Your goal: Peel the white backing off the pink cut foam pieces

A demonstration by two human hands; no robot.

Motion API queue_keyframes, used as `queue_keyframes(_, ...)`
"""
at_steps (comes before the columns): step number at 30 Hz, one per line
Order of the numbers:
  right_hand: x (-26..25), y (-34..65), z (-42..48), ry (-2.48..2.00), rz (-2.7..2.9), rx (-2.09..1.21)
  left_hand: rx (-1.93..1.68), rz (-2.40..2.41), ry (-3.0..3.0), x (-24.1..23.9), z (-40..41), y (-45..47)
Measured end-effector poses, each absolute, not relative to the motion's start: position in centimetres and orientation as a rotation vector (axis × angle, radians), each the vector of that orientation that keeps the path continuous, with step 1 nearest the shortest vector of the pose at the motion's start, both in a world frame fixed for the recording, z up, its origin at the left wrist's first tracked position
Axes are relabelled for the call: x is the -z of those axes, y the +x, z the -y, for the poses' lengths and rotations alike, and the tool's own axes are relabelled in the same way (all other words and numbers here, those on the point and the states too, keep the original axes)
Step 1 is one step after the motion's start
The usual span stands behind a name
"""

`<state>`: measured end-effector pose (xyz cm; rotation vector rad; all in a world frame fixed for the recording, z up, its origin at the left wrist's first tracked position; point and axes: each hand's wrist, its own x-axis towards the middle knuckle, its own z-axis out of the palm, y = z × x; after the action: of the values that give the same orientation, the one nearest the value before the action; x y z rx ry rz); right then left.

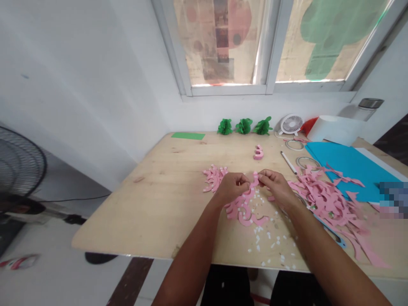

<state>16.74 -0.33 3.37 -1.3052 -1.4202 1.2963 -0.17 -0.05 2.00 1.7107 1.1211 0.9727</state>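
Observation:
Between my two hands is a small curved pink paper cutout point(255, 180) with pale tabs on it. My left hand point(234, 186) is closed in a pinch at its lower left edge. On its upper right side, the fingertips of my right hand point(276, 187) pinch it. Below my hands lies a loose heap of similar pink curved pieces point(245, 212) with white tabs. A second cluster of pink cutouts point(213, 177) sits left of my left hand. Beyond my hands stands a small stack of pink curved pieces point(258, 152). White paper bits point(277, 243) are scattered near the table edge.
Pink scraps point(328, 197) cover the right side, partly over blue sheets point(353, 165) and light-blue-handled scissors point(334, 236). A white pen point(288, 162) and tape rolls point(307, 163) lie nearby. Three green paper shapes point(244, 126) and a small fan point(291, 124) line the wall.

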Motion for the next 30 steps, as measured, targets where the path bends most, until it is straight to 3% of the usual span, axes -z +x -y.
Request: queue_keyframes(30,-3.6,16.1,0.3,-1.197,1.420,-1.179,-1.039,-0.993,1.610,-2.2,0.0,-0.2)
